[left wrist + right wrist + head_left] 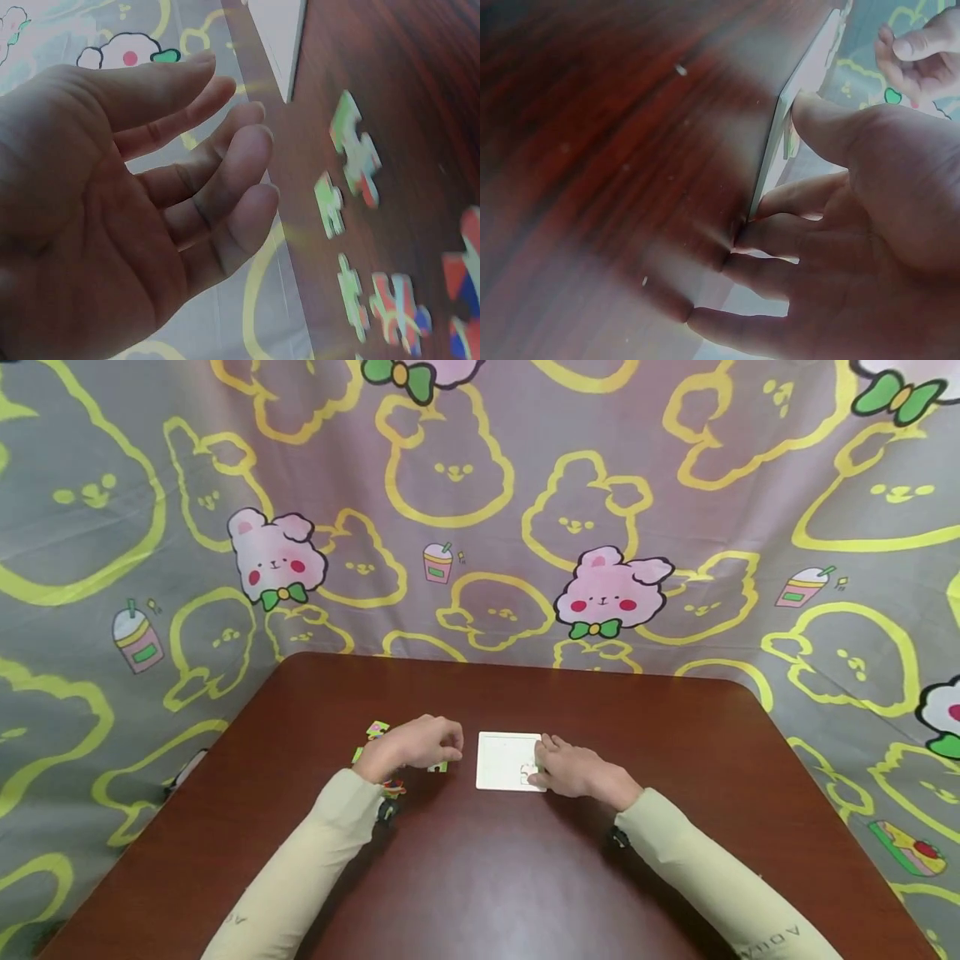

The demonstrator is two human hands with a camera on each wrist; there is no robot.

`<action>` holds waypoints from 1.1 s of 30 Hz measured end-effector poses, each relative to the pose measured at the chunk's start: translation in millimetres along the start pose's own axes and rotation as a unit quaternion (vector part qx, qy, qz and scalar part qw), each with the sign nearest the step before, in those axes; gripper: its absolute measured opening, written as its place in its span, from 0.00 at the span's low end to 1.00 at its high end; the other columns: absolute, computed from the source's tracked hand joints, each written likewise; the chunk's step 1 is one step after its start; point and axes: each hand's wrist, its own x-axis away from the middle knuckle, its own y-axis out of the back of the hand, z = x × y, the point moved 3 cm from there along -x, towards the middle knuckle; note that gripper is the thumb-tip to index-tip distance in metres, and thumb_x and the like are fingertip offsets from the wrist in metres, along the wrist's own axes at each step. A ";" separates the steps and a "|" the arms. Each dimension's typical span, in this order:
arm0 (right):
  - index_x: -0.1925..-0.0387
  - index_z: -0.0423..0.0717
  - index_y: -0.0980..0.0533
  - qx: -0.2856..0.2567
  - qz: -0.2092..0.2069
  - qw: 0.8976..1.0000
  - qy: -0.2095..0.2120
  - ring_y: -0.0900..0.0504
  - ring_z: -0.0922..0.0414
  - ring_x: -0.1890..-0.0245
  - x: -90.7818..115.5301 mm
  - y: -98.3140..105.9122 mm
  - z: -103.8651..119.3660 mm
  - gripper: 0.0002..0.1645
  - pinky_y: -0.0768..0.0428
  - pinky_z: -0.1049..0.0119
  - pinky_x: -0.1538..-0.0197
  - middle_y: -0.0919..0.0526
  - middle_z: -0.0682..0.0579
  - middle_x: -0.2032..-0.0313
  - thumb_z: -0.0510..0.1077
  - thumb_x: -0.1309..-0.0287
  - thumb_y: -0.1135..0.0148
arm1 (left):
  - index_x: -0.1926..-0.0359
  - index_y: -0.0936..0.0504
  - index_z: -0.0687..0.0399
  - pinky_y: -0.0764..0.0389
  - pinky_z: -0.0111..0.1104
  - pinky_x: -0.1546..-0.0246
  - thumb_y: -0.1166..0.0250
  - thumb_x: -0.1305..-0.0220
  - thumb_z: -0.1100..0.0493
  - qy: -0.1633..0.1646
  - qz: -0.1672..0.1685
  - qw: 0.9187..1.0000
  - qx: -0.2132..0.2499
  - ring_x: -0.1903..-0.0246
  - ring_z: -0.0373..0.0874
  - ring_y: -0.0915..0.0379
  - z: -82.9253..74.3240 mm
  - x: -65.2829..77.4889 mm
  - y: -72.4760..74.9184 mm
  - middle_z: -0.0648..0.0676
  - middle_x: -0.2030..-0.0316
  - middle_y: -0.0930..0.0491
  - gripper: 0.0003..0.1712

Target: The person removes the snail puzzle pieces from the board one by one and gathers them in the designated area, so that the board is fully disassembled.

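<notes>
A white puzzle tray (501, 760) with a raised rim lies on the table. One pale puzzle piece (527, 772) sits in its lower right part. At the tray's right side is my right hand (573, 770); its thumb touches the tray near the corner, while the extended fingers rest along the edge and on the tabletop. My left hand (422, 743) hovers left of the tray, fingers loosely bent and holding nothing. Under and around it lie colourful jigsaw pieces, among them a green one (437, 767) and a red-and-blue one (402, 311).
The brown table (480, 877) extends on all sides of the tray. A patterned cloth (480, 527) hangs behind and beside it. More jigsaw pieces, one pink and green (377, 727), lie beyond my left wrist, partly covered by the hand.
</notes>
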 end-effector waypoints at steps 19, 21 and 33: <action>0.29 0.34 0.42 0.017 0.008 1.000 -0.010 0.44 0.38 0.26 -7.8 -0.9 9.1 0.42 0.36 0.43 0.31 0.45 0.32 0.27 0.59 0.30 0.49 | 0.50 0.19 0.54 0.22 0.35 0.56 0.37 0.33 0.54 -0.017 -0.002 1.000 -0.005 0.60 0.41 0.20 -28.6 -39.3 -19.5 0.53 0.60 0.15 0.14; 0.29 0.34 0.42 0.019 0.007 1.000 -0.013 0.44 0.38 0.26 -7.1 -0.9 7.9 0.42 0.36 0.43 0.31 0.45 0.32 0.27 0.59 0.30 0.48 | 0.50 0.19 0.53 0.22 0.35 0.56 0.37 0.33 0.54 -0.021 -0.001 1.000 -0.004 0.59 0.41 0.20 -32.6 -43.3 -23.2 0.52 0.60 0.15 0.14; 0.30 0.33 0.41 0.019 0.009 1.000 -0.010 0.45 0.36 0.26 0.7 0.4 1.4 0.40 0.36 0.41 0.32 0.45 0.30 0.28 0.57 0.29 0.49 | 0.48 0.19 0.54 0.22 0.35 0.53 0.35 0.34 0.54 -0.019 -0.013 1.000 0.011 0.57 0.43 0.19 -57.9 -67.3 -42.6 0.53 0.58 0.15 0.16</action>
